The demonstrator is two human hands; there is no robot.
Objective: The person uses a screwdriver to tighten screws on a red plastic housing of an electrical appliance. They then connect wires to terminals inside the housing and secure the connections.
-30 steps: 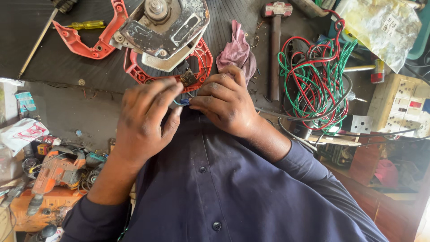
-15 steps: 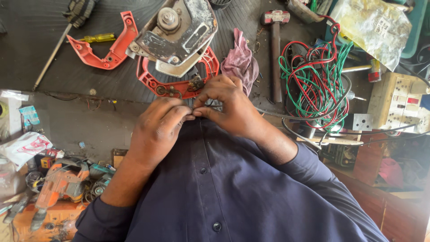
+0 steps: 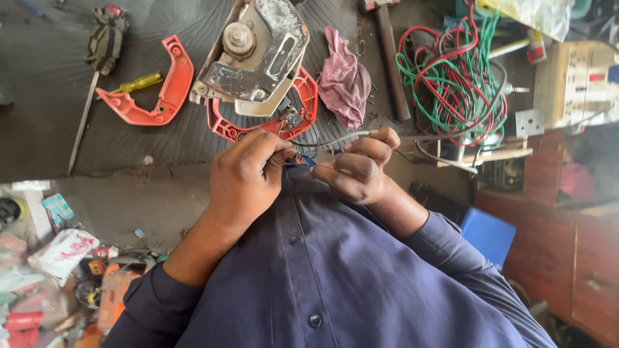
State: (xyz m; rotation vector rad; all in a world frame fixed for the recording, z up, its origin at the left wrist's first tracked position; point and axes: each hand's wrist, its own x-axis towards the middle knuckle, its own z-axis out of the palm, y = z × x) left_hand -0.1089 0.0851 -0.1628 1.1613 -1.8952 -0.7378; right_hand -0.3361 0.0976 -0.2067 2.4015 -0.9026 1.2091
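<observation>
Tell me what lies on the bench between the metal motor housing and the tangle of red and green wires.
In the head view, a crumpled pink rag lies between the metal motor housing and the wire tangle, with a hammer handle just beyond the rag.

Your left hand and right hand meet mid-frame, pinching thin wires with a small blue bit between your fingertips. Just above sits the metal motor housing on its red casing. Pink rag beside it, tangled red-green wire coil upper right.
</observation>
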